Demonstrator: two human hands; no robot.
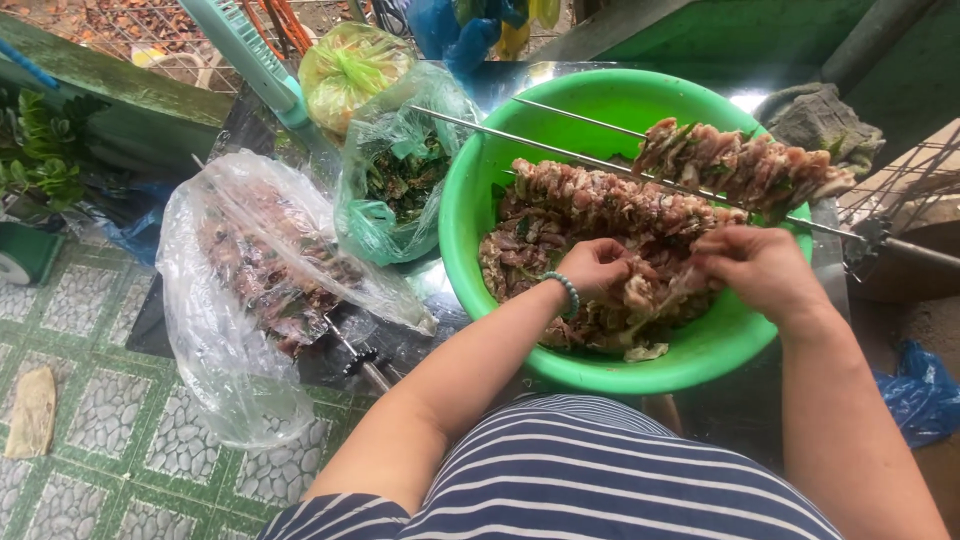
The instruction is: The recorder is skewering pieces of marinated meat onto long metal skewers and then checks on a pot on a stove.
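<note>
Both hands pinch marinated meat pieces (650,290) over round green plastic basin (470,200): left hand (597,267) gripping, right hand (755,265) at 3 o'clock pressing; long metal skewers (560,152) bridge rim, drips fall inside.

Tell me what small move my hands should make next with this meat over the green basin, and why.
Probably slide the piece pinched between the left hand and right hand along the metal skewer against the packed meat. Both hands grip a strip of marinated meat over the green basin, and the skewers across its rim are already loaded, so this piece likely joins them.
</note>
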